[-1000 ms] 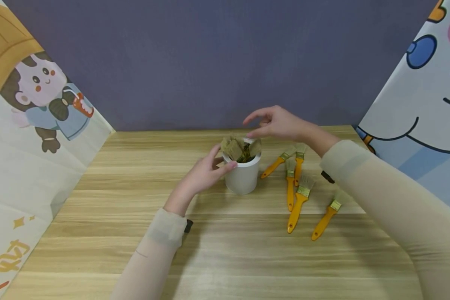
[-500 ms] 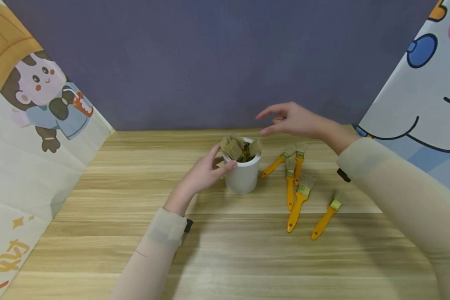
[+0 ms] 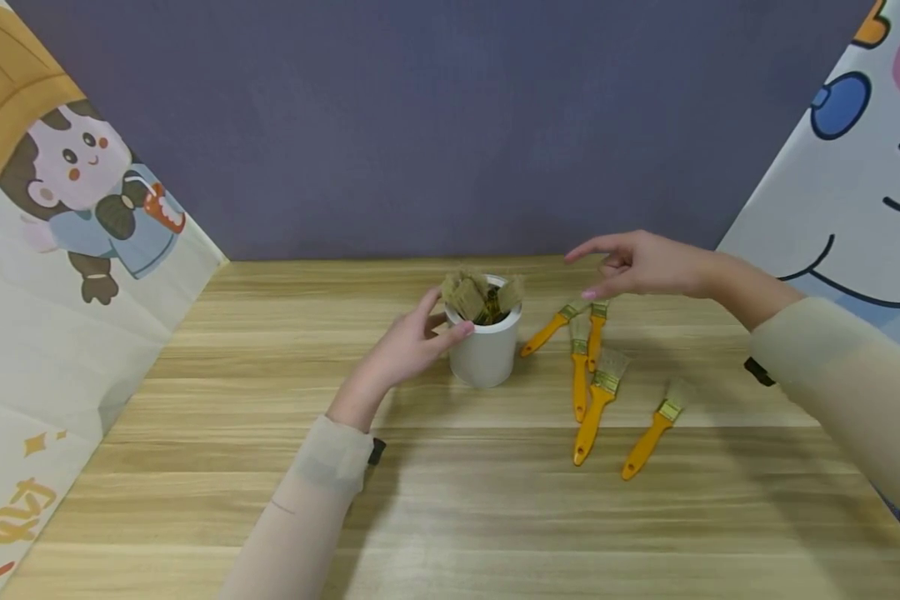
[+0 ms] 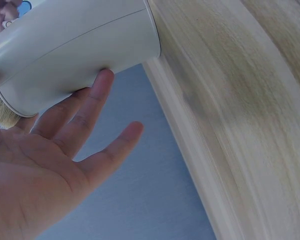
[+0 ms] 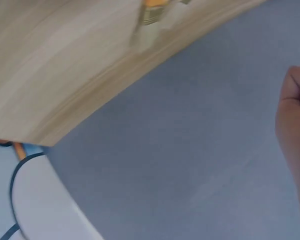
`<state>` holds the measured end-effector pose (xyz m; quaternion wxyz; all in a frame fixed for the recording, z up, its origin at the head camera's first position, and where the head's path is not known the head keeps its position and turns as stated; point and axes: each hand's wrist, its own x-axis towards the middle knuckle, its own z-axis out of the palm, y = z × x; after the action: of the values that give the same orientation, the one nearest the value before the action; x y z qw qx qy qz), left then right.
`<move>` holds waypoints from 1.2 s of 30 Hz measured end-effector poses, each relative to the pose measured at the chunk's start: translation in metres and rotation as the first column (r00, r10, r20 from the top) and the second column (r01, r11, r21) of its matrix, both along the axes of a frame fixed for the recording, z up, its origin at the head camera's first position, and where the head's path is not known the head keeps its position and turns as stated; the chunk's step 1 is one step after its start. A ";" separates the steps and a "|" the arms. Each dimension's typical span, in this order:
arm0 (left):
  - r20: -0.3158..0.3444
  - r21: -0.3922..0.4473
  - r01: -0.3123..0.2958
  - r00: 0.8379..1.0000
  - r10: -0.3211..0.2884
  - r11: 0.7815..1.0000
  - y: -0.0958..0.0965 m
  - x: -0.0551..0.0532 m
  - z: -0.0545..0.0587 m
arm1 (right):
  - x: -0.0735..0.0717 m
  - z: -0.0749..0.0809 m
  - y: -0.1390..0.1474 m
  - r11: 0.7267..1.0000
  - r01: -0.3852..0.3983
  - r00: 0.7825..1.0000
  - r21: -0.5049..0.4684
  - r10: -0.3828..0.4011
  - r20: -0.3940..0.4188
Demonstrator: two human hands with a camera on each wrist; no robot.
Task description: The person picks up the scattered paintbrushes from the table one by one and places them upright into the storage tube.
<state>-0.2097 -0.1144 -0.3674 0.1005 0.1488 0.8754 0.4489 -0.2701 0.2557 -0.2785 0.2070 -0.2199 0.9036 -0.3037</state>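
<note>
A white cup point(image 3: 483, 357) stands upright on the table with several bristle-up paintbrushes point(image 3: 467, 297) inside. My left hand point(image 3: 407, 346) holds it from the left, thumb at the rim and fingers along its side. In the left wrist view, fingertips touch the cup wall point(image 4: 85, 47), while the little finger stays off it. Above and behind the loose brushes hovers my right hand point(image 3: 645, 265), holding nothing, index finger extended and thumb apart. Nearest below it lie small paintbrushes with orange handles point(image 3: 547, 335). The right wrist view catches only part of that hand point(image 5: 296, 107).
Right of the cup, a larger paintbrush point(image 3: 592, 422) lies across the wooden table point(image 3: 270, 375), and another paintbrush point(image 3: 651, 442) lies apart farther right. A dark wall point(image 3: 450, 125) closes the back; printed cartoon sheets point(image 3: 37, 333) flank both sides.
My right hand has moved away from the cup to the right, now lower over the loose brushes. The left hand and cup have stayed in place.
</note>
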 end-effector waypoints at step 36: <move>-0.001 -0.002 -0.002 1.000 0.002 1.000 0.001 -0.001 -0.002 | 0.062 -0.115 0.127 0.998 -0.056 0.994 0.032 0.053 0.096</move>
<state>-0.2104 -0.1138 -0.3699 0.0996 0.1479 0.8762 0.4478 -0.2081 0.3830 -0.3938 0.2616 -0.2263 0.8916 -0.2923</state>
